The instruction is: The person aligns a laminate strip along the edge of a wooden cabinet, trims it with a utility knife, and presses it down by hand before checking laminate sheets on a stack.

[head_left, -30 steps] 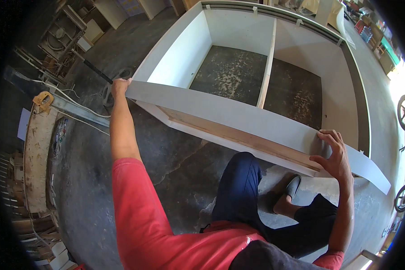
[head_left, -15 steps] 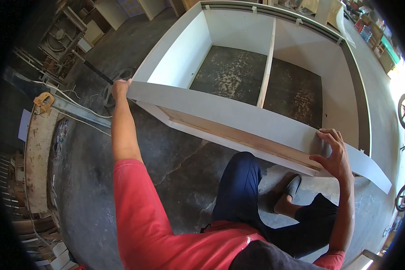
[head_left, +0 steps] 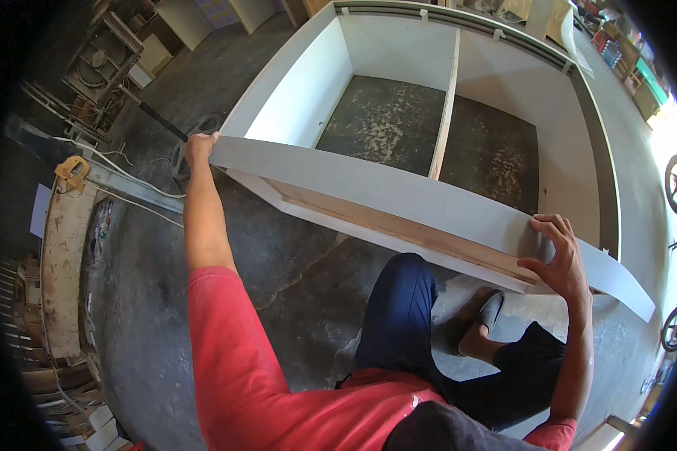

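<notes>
A long, thin grey-white strip [head_left: 368, 176] lies along the near edge of a large white, open box-like cabinet carcass [head_left: 297, 79]. My left hand [head_left: 200, 149] grips the strip's left end, at the carcass's near left corner. Toward the other end, my right hand [head_left: 560, 255] spans the strip, thumb on its near edge and fingertips over the far one. Past that hand, the strip's free end sticks out beyond the right corner and bends downward. Bare brown wood shows on the carcass's near side, below the strip.
A wooden divider [head_left: 445, 113] splits the carcass in two, with stained concrete floor showing inside. On the left stand a metal beam with an orange clamp-like piece [head_left: 73, 171], loose cables and a worn board [head_left: 62, 278]. My bent knee [head_left: 406, 286] is close to the carcass.
My left hand and the strip's left end have shifted very slightly left. My right hand keeps its place on the strip.
</notes>
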